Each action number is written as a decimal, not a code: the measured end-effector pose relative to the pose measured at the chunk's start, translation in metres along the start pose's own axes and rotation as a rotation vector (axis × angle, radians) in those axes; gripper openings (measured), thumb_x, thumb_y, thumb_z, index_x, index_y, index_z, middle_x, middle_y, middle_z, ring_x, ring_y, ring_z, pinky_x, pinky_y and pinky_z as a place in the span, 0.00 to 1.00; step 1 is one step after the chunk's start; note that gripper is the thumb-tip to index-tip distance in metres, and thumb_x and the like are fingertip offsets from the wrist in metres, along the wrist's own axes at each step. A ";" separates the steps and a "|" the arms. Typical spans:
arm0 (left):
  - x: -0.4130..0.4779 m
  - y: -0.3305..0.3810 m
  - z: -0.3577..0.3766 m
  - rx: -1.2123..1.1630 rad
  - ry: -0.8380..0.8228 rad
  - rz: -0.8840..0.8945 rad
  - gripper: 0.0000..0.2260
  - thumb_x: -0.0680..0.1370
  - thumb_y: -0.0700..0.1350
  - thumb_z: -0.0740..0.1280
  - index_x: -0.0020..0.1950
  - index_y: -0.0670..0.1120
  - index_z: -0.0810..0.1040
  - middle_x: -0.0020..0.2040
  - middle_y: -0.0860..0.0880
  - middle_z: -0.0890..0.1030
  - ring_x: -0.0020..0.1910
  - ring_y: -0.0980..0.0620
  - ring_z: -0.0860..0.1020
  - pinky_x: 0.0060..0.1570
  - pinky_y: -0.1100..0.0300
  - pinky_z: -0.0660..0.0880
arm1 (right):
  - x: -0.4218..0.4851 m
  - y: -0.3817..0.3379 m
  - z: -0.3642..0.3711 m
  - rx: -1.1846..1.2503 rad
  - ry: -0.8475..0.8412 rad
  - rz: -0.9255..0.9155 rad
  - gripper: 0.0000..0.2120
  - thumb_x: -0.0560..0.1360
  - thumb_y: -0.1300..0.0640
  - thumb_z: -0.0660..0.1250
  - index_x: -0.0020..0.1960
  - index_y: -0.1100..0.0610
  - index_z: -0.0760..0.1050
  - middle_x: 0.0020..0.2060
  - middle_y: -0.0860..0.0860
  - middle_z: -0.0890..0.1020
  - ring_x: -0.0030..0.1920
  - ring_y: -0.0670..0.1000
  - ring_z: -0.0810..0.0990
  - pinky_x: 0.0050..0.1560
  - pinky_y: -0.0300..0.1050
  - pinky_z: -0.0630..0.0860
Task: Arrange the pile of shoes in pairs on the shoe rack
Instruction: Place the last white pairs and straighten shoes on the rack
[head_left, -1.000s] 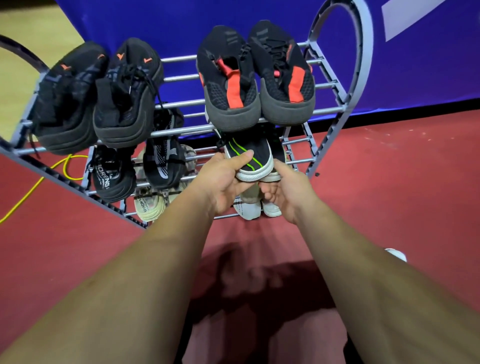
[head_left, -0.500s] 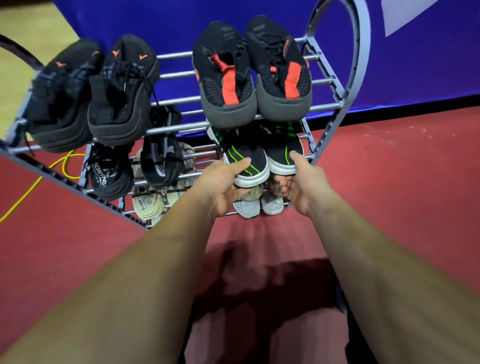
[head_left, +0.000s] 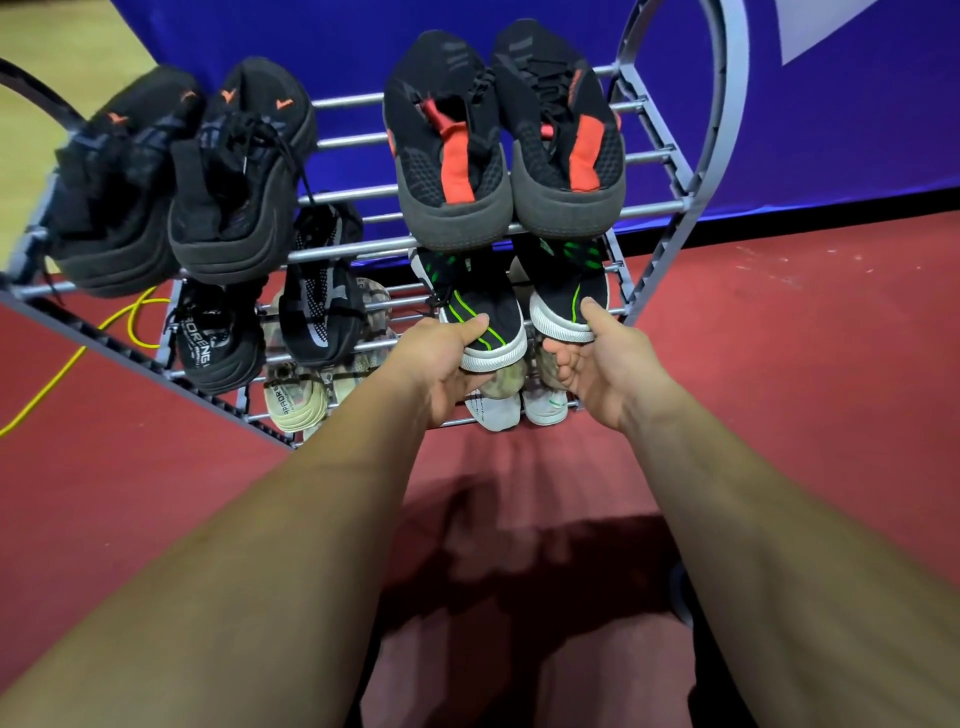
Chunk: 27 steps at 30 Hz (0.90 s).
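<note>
Shoe rack (head_left: 670, 156) nearly full, judged from how the shoes lie. Top shelf: black pair with orange marks (head_left: 182, 176) toward 10 o'clock, black pair with red straps (head_left: 504, 140) at 12 o'clock, each pair side by side. Middle shelf: two black shoes (head_left: 270, 317) at 9 o'clock that may not match, one patterned white, the other lettered; and the green-striped pair now being set down. Left hand (head_left: 441, 371) closed around the toe of the left green-striped shoe (head_left: 488, 327), thumb on top; right hand (head_left: 605, 364) likewise grips the toe of the right green-striped shoe (head_left: 569, 306). Both shoes lie on the middle bars, just beside each other, under the red-strapped pair. Bottom shelf: pale shoes (head_left: 296, 402) at 8 o'clock and white shoes (head_left: 519, 410) beneath the hands. No loose pile in view; probably the last pairing steps. Writing: one black shoe reads roughly "BORENG", one pale sole "…PADR…", both partly cut off; nothing else legible.
</note>
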<state>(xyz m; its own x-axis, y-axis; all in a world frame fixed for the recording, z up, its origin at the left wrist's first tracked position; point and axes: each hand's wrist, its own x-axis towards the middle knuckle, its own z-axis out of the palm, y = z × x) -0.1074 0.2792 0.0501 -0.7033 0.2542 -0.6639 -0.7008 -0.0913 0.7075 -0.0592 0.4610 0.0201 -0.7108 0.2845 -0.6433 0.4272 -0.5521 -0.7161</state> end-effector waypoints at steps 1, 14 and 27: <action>0.001 0.000 0.001 -0.012 0.016 0.004 0.11 0.81 0.42 0.69 0.62 0.39 0.78 0.58 0.40 0.85 0.53 0.42 0.85 0.54 0.45 0.82 | 0.000 0.000 0.000 -0.002 -0.004 0.002 0.27 0.83 0.44 0.64 0.68 0.65 0.75 0.35 0.59 0.85 0.27 0.48 0.76 0.26 0.39 0.74; -0.009 0.004 0.013 0.031 0.005 0.060 0.28 0.72 0.33 0.75 0.66 0.44 0.64 0.52 0.38 0.84 0.42 0.40 0.86 0.44 0.42 0.83 | -0.001 -0.005 -0.008 -0.081 -0.076 0.000 0.22 0.82 0.46 0.66 0.69 0.61 0.72 0.39 0.62 0.86 0.27 0.49 0.76 0.29 0.40 0.73; -0.014 -0.002 0.007 0.205 0.024 0.152 0.27 0.70 0.25 0.74 0.64 0.43 0.72 0.55 0.41 0.85 0.53 0.39 0.85 0.54 0.48 0.83 | 0.009 -0.005 -0.008 -0.128 -0.106 -0.003 0.28 0.82 0.46 0.67 0.69 0.69 0.72 0.40 0.63 0.86 0.28 0.49 0.76 0.28 0.41 0.74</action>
<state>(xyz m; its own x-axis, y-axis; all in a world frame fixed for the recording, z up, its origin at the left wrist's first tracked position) -0.0956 0.2830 0.0597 -0.8029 0.2293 -0.5502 -0.5499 0.0711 0.8322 -0.0637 0.4726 0.0159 -0.7642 0.1979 -0.6139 0.4881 -0.4447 -0.7510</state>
